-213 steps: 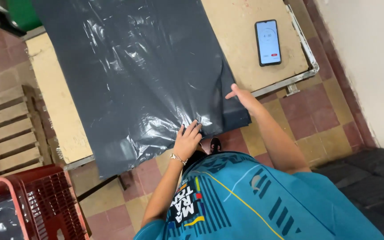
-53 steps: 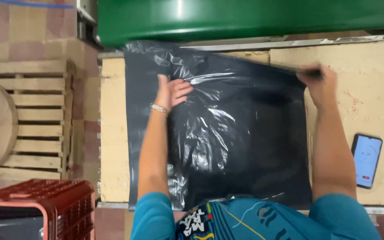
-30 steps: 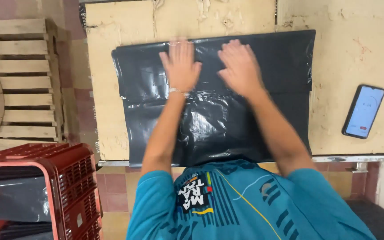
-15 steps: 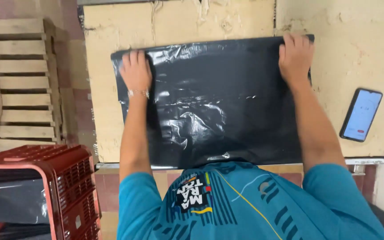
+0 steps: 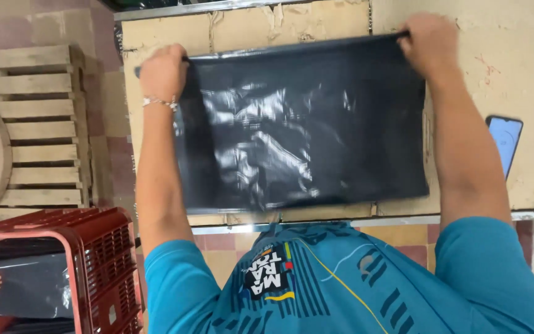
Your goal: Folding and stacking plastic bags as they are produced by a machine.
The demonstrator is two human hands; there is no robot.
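— While both arms stretch forward, where is the black plastic bag (image 5: 298,130)?
— Flat on the cardboard-topped desk (image 5: 261,25), spread wide, its glossy surface creased and catching light near the middle. Its near edge lies close to the desk's front rim.
— And the left hand (image 5: 163,71)?
— Clamped on the bag's far left corner, fingers curled around the edge. A thin bracelet (image 5: 159,102) sits at that wrist.
— The right hand (image 5: 429,43)?
— Closed on the far right corner, gripping the top edge, which runs taut between the two fists.
— Anything else on the desk?
— A phone (image 5: 504,141) with a lit blue screen, lying right of the bag, just beside the right forearm and partly hidden by it.
— And off the desk?
— A red plastic crate (image 5: 103,260) at the lower left with dark plastic inside, and a wooden pallet (image 5: 38,124) on the tiled floor to the left.
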